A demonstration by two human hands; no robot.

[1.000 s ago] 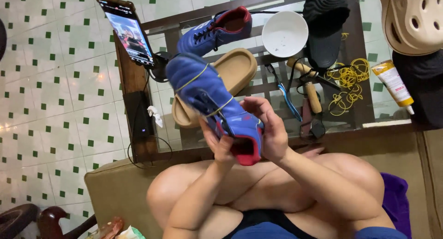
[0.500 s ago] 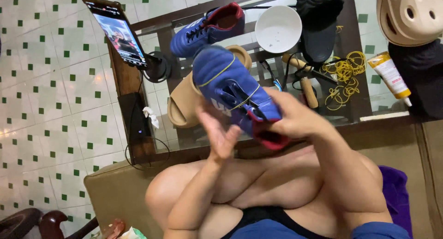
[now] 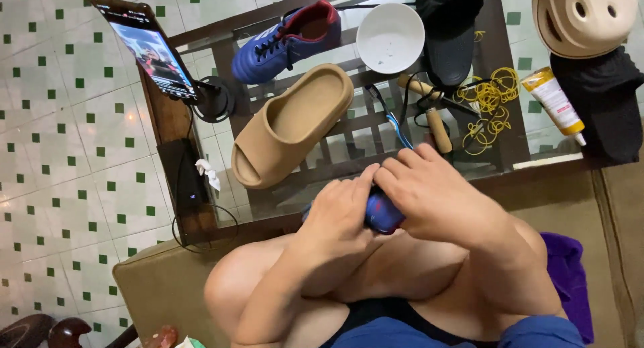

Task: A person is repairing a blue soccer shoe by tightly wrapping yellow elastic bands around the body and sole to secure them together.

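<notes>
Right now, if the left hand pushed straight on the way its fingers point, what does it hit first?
The left hand points up-right, its fingers already on the blue shoe that both hands cover. Past that, likely the right hand's fingers; depth is unclear.

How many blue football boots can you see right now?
2. One blue boot lies on the glass table near the phone; the other blue boot is mostly hidden under the left hand and right hand.
</notes>
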